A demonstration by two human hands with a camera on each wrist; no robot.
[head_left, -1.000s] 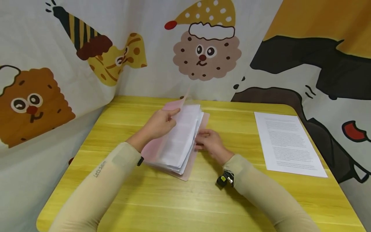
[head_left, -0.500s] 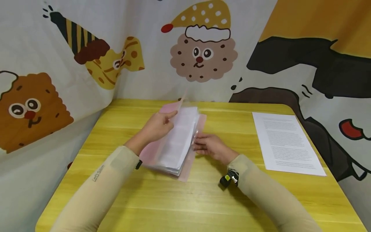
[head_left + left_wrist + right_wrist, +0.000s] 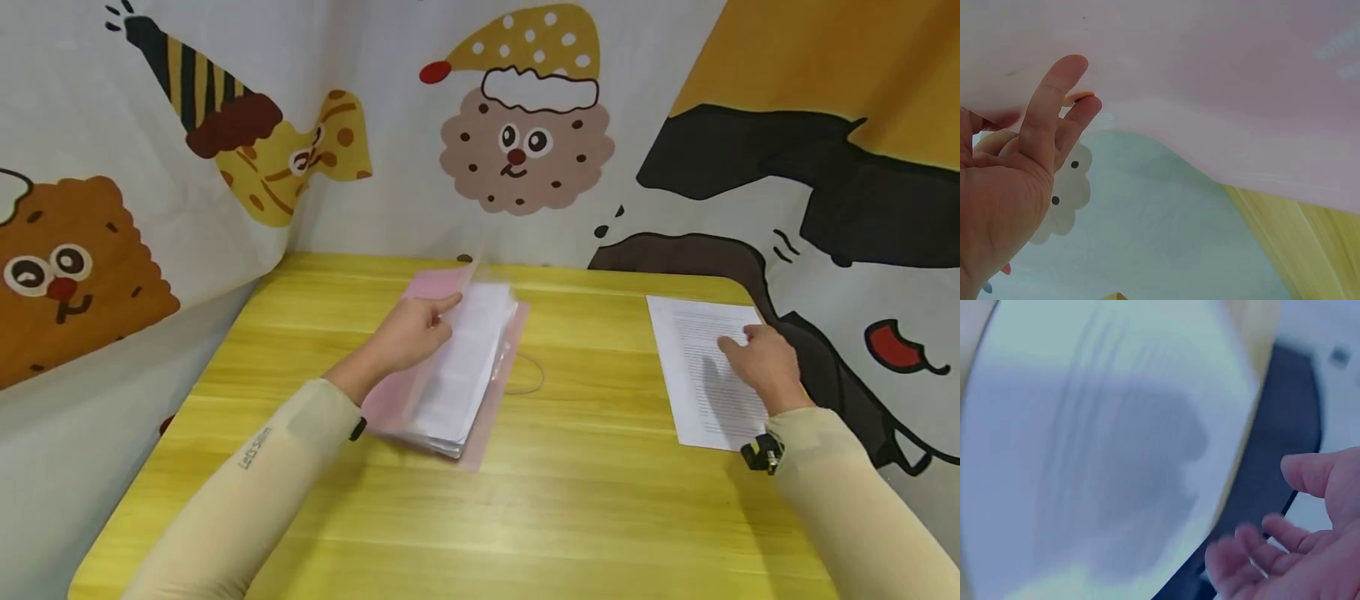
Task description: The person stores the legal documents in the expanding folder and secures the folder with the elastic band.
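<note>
A pink translucent document folder (image 3: 491,425) stands partly raised on the table, its clear sleeves (image 3: 468,358) filled with white paper. My left hand (image 3: 411,333) pinches the lifted pink cover (image 3: 1210,81) near its edge; in the left wrist view the thumb is partly behind it. On the right lies a white printed sheet (image 3: 693,367). My right hand (image 3: 767,362) hovers above its right side, fingers loosely bent and holding nothing. In the right wrist view the hand's shadow falls across the blurred sheet (image 3: 1010,456), apart from the fingers.
A thin elastic loop (image 3: 540,375) sticks out from the folder's right edge onto the yellow wooden table (image 3: 525,533). Behind the table hangs a white curtain (image 3: 405,167) printed with cartoon biscuits.
My right hand has left the folder's right edge and moved right, over the printed sheet. The elastic loop has come into view. The left hand still holds the cover.
</note>
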